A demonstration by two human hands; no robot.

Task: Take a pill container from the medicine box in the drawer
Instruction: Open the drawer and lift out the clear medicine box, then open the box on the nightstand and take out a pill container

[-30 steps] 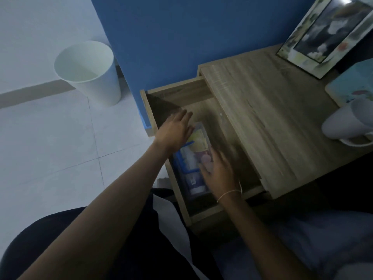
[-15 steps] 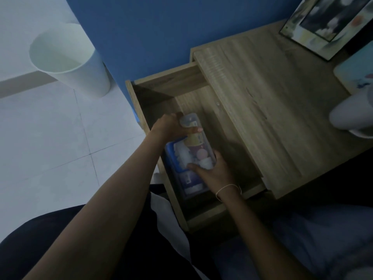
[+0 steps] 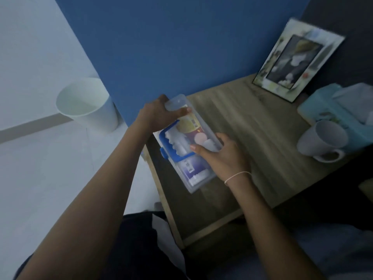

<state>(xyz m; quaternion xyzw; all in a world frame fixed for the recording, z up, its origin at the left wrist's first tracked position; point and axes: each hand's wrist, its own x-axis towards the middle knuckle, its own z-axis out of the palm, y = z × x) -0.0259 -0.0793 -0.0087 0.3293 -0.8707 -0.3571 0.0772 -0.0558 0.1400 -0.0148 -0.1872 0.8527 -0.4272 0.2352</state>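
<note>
The medicine box (image 3: 196, 176) is a clear plastic case with a blue handle and blue latch, closed, with several pill containers visible through its lid. It hangs above the open wooden drawer (image 3: 173, 219), lifted to about the height of the tabletop. My left hand (image 3: 159, 114) grips the box's far end. My right hand (image 3: 220, 156) holds its right side, thumb on the lid. The drawer's inside under the box is dark and mostly hidden.
The wooden bedside table (image 3: 262, 138) carries a picture frame (image 3: 296, 67), a white mug (image 3: 323, 140) and a teal tissue box (image 3: 343, 110). A white bin (image 3: 88, 106) stands on the tiled floor at left. A blue wall (image 3: 171, 47) rises behind.
Both hands closed on the medicine box inside the drawer and lifted it up out of the drawer. The view tilted upward.
</note>
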